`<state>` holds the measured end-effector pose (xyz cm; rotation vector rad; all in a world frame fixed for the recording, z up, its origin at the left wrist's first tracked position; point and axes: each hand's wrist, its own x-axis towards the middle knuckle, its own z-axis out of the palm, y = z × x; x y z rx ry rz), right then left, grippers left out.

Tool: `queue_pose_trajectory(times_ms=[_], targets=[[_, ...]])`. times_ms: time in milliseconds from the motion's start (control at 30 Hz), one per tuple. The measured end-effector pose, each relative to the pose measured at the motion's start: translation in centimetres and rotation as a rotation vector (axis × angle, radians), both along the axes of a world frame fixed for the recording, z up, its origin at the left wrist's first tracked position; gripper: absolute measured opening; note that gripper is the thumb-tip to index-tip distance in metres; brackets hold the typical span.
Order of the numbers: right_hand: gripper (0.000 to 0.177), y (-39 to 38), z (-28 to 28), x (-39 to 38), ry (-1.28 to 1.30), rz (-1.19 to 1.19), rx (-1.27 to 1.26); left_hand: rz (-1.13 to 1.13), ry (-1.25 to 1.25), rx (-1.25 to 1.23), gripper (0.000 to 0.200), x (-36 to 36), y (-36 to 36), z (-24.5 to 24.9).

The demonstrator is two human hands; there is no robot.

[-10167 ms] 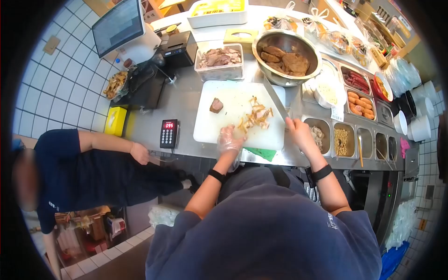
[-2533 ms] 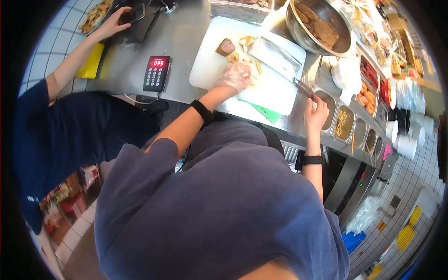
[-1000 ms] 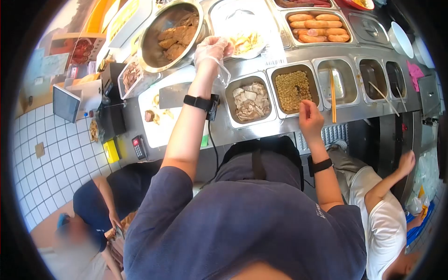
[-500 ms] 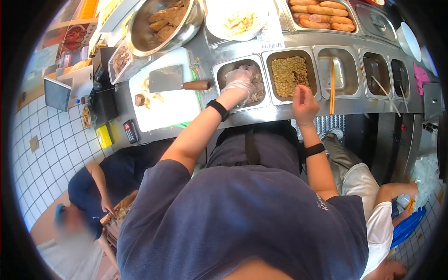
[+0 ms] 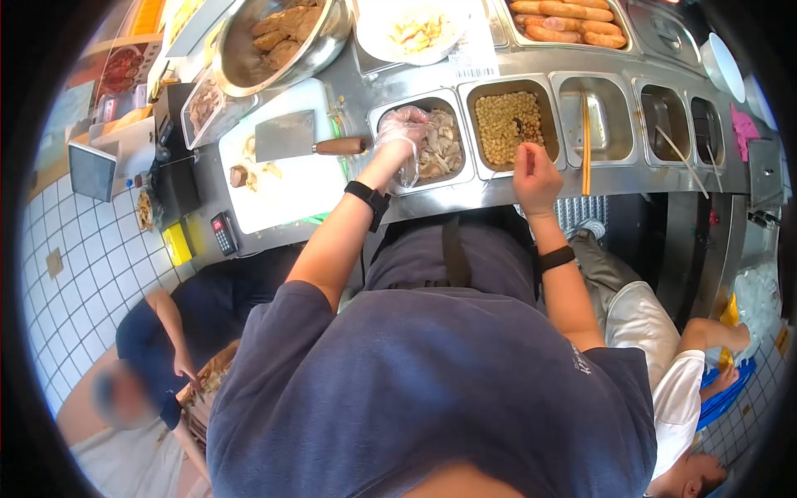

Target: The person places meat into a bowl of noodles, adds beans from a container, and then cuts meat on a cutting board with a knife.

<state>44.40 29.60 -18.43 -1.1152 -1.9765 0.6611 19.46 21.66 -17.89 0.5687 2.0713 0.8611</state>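
My left hand (image 5: 402, 133), in a loose clear plastic glove, is over the left side of a steel pan (image 5: 467, 170) of sliced pale meat (image 5: 442, 145). Its fingers look curled together; whatever they hold is hidden by the glove and hand. My right hand (image 5: 536, 176) is bare and closed, at the near edge of the adjoining pan (image 5: 554, 149) of corn kernels (image 5: 504, 124). A small dark shape (image 5: 520, 128) shows in the corn just beyond its fingertips, too small to name.
A cleaver (image 5: 286, 135) lies on the white cutting board (image 5: 286, 195), its wooden handle toward my left hand. Chopsticks (image 5: 586, 153) rest across another pan. Behind are a meat bowl (image 5: 332, 50), a plate (image 5: 448, 51) and sausages (image 5: 573, 17). People are at both sides.
My left hand has shifted left within the meat pan, uncovering more slices. My right hand stays closed beside the corn. The view has moved slightly.
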Motion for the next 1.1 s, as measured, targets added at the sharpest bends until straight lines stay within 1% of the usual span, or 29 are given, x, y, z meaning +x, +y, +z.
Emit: queue_pose_trajectory(times_ms=[33, 100, 133, 167, 200, 267, 367, 433, 467, 500, 600, 633, 733, 767, 867, 933, 967, 1067, 1100], targets=[[0.005, 0.0, 0.0, 0.0, -0.01, 0.004, 0.0, -0.081, 0.048, -0.033, 0.018, -0.4, 0.2, -0.2], [0.005, 0.0, 0.2, 0.0, -0.028, 0.013, -0.002, -0.306, 0.31, -0.046, 0.026, 0.3, 0.1, -1.0], [0.005, 0.0, 0.2, -0.1, -0.02, 0.014, 0.003, -0.42, 0.442, -0.052, 0.03, 1.3, 0.3, -0.4], [0.005, -0.1, 0.2, -0.1, -0.014, 0.014, 0.007, -0.549, 0.543, -0.125, 0.043, 2.9, 1.0, 3.3], [0.005, -0.1, 0.3, -0.1, -0.008, 0.011, 0.011, -0.6, 0.722, -0.035, 0.041, 3.6, 0.5, 1.5], [0.004, 0.0, 0.0, -0.1, -0.043, 0.02, 0.021, -0.629, 0.709, -0.021, 0.035, 4.0, 0.8, 0.9], [0.004, -0.1, 0.0, -0.1, -0.06, 0.024, 0.032, -0.547, 0.558, 0.12, 0.022, 2.9, 0.9, 1.0], [0.004, 0.1, 0.2, -0.1, -0.061, 0.029, 0.035, -0.363, 0.378, 0.053, 0.014, 1.6, 1.1, -1.7], [0.004, 0.1, 0.3, -0.1, -0.063, 0.031, 0.032, -0.272, 0.289, 0.018, 0.01, 1.1, 1.2, -1.7], [0.004, 0.0, 0.3, -0.1, -0.065, 0.033, 0.026, -0.224, 0.229, 0.127, 0.011, 0.7, 0.5, -1.6], [0.005, 0.0, 0.4, -0.2, -0.072, 0.035, 0.035, 0.192, -0.47, 0.135, 0.014, 0.1, -0.1, 1.2], [0.005, 0.0, 0.4, -0.1, -0.08, 0.039, 0.029, 0.15, -0.577, 0.22, 0.014, -0.8, -0.8, 1.0], [0.005, 0.0, 0.4, -0.1, -0.089, 0.045, 0.022, 0.212, -0.622, 0.3, 0.018, -1.0, 0.0, 6.2], [0.005, 0.0, 0.5, -0.1, -0.087, 0.044, 0.016, 0.181, -0.613, 0.32, 0.019, -1.2, 0.8, 8.1], [0.005, 0.0, 0.5, -0.1, -0.101, 0.049, 0.016, 0.269, -0.523, 0.512, 0.01, -2.3, 4.2, 11.9], [0.005, 0.0, 0.7, -0.2, -0.105, 0.046, 0.032, 0.151, -0.492, 0.617, 0.017, -4.3, 6.5, 12.6], [0.005, 0.0, 0.7, -0.1, -0.11, 0.047, 0.034, 0.213, -0.33, 0.535, 0.015, -4.8, 8.1, 12.5], [0.005, -0.1, 0.2, 0.0, -0.115, 0.042, 0.04, 0.154, -0.166, 0.418, 0.014, -6.5, 10.7, 11.7], [0.006, -0.1, 0.0, 0.0, -0.114, 0.038, 0.04, 0.183, -0.152, 0.339, 0.016, -6.8, 11.4, 11.7]])
